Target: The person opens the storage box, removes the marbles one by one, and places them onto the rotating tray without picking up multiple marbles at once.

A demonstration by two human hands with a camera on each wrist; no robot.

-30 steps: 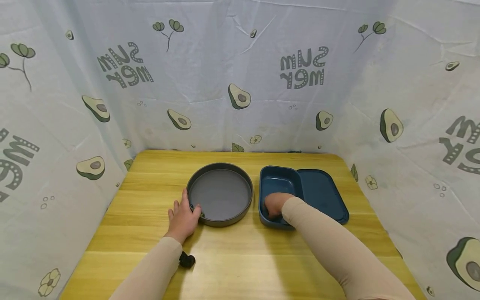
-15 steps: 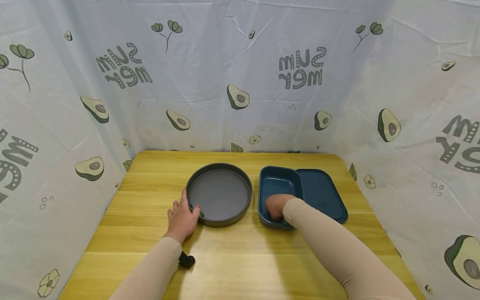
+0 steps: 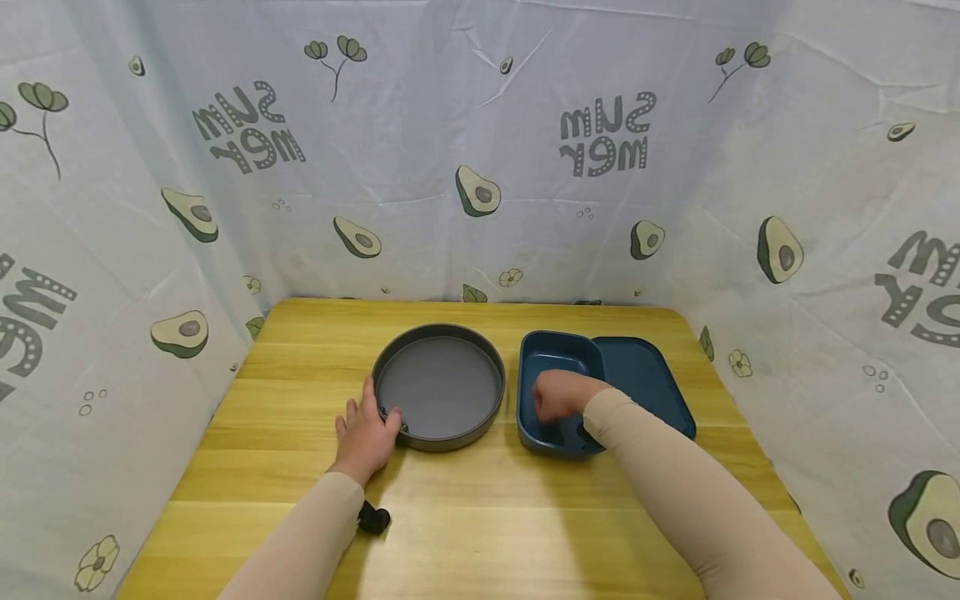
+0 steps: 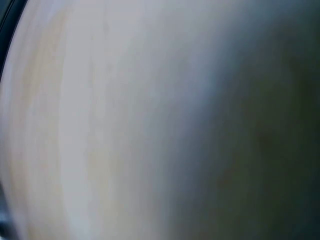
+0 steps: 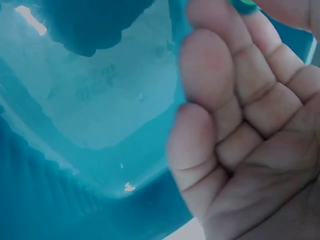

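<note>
My left hand [image 3: 366, 440] rests at the near left side of a round grey pan [image 3: 441, 387], touching its rim with fingers spread. A small dark piece, too small to make out, shows beside that thumb. My right hand [image 3: 561, 396] is over a dark blue rectangular container [image 3: 558, 343], its fingers curled. In the right wrist view, the right hand [image 5: 240, 95] pinches a small green object [image 5: 244, 5] at its fingertips, mostly hidden by them. The container's glossy floor [image 5: 115, 100] shows beside the fingers. The left wrist view is a blur of tabletop and shadow.
A flat blue lid [image 3: 645, 379] lies against the container's right side. The wooden table [image 3: 465, 533] carries all of this. Printed cloth [image 3: 420, 125] hangs behind and on both sides. A black device [image 3: 373, 518] sits by the left wrist.
My right hand has risen from low in the container and shifted slightly away from me, fingers still curled. The left hand, pan and lid stay put.
</note>
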